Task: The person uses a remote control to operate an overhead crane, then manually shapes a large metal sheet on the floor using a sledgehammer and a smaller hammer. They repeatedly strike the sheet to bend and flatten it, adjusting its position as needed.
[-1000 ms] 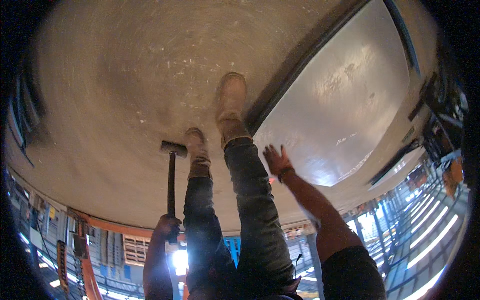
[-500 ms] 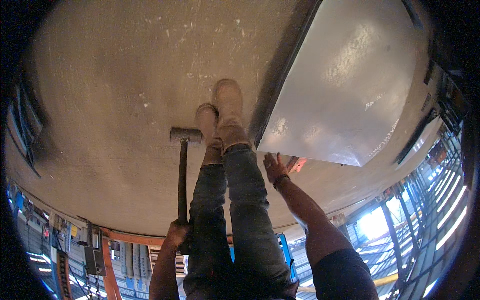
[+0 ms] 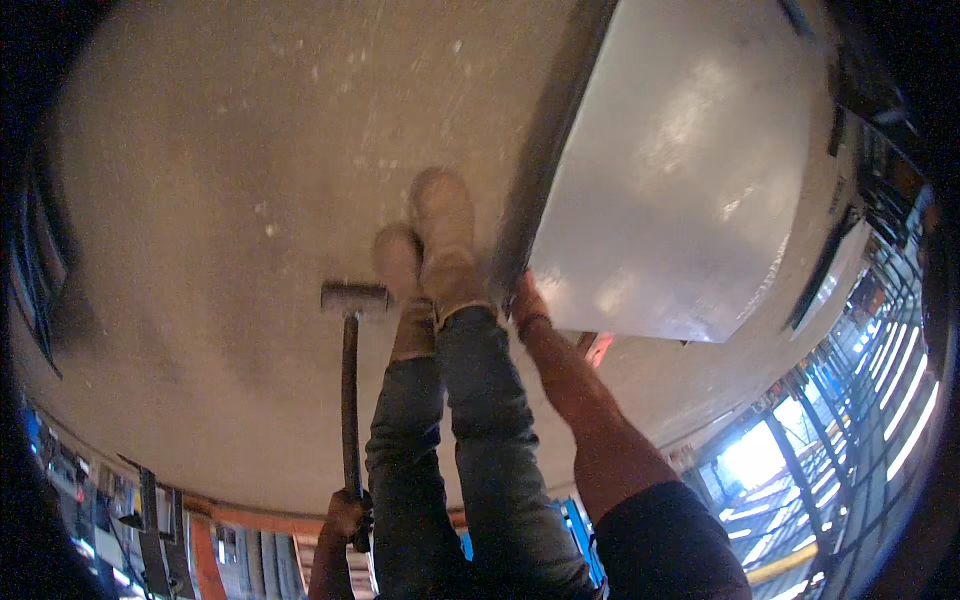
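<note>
A: What is showing at the left of the scene?

B: The left hand is closing around the near end of a long dark-handled sledgehammer with a grey metal head. The handle is running away from the person, and the head is lying on the pale, dusty concrete floor, just left of the tan work boots.

A: And the middle?

B: Two legs in blue denim jeans are extending far into the scene, with the boots side by side on the floor.

A: What is the right hand doing?

B: The right hand is reaching to the near left corner of a large flat grey metal panel. It is touching the panel's dark edge. The finger spread cannot be told; the fingers are hidden at the edge.
</note>
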### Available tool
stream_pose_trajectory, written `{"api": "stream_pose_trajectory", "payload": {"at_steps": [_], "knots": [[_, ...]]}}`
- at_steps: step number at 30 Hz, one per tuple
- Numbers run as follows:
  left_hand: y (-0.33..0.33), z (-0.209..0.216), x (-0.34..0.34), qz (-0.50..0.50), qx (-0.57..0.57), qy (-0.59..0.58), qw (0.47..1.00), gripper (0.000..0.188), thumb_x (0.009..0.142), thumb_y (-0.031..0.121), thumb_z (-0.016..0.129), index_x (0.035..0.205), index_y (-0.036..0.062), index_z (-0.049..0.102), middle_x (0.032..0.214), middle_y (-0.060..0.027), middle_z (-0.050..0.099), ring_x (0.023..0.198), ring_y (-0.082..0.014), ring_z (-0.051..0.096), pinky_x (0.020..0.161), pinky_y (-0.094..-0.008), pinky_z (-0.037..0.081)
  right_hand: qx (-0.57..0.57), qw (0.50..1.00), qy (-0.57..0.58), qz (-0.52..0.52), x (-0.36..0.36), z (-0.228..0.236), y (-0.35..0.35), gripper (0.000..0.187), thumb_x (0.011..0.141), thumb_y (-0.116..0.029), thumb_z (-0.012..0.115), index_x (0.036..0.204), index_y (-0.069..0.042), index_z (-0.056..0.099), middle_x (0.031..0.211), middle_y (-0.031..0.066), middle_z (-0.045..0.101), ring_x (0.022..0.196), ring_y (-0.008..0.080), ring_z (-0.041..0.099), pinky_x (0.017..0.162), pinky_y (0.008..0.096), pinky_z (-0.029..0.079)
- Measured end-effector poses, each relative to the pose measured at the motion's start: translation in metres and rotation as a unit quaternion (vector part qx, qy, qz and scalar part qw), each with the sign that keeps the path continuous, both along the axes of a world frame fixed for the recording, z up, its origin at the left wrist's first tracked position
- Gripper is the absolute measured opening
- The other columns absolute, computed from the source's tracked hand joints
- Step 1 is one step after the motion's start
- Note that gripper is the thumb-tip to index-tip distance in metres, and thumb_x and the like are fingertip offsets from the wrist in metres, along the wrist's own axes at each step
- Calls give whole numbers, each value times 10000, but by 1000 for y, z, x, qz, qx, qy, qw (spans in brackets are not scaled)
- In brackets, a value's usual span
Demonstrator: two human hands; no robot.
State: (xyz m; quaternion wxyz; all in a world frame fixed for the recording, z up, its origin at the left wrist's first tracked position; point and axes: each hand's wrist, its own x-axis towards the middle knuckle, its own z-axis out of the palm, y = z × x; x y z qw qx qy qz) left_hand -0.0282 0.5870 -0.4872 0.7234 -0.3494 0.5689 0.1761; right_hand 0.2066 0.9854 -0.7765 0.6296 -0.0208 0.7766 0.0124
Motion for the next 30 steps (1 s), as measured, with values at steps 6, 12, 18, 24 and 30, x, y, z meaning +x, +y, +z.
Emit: {"api": "stream_pose_trajectory", "payload": {"at_steps": [6,12,18,24,30], "knots": [[-9,3,-3,21,43,-27,998,291,813,210,711,920,-54,655,739,-162,640,598,-268,631,525,-407,540,-37,964,-148,-218,11,128,15,509,959,-294,326,1431,-111,382,1526,130,273,1419,339,193,1150,561,55],[42,-36,-32,-189,-1,-73,979,220,871,178,636,959,-19,675,743,-139,649,583,-269,628,536,-405,533,63,793,126,-592,96,246,50,376,829,-307,597,1139,-99,645,1045,158,678,949,304,661,814,468,513],[156,1,-83,-211,42,-33,976,271,872,214,619,1048,9,634,716,-131,642,547,-266,606,490,-393,509,97,553,73,-825,158,347,76,435,822,-326,594,1223,-156,593,1043,177,674,986,328,639,868,446,497],[285,28,-71,-301,235,-6,924,204,859,218,625,907,22,648,681,-104,620,577,-222,590,544,-368,500,94,440,39,-892,268,425,62,414,833,-329,610,1183,-108,627,1083,145,679,987,251,654,851,387,511],[434,108,-23,-323,30,31,946,259,916,328,547,801,98,580,563,-28,525,420,-149,435,387,-343,351,87,379,-82,-917,308,437,170,441,825,-360,618,1176,-94,635,1164,178,637,1083,334,604,926,405,479]]}}
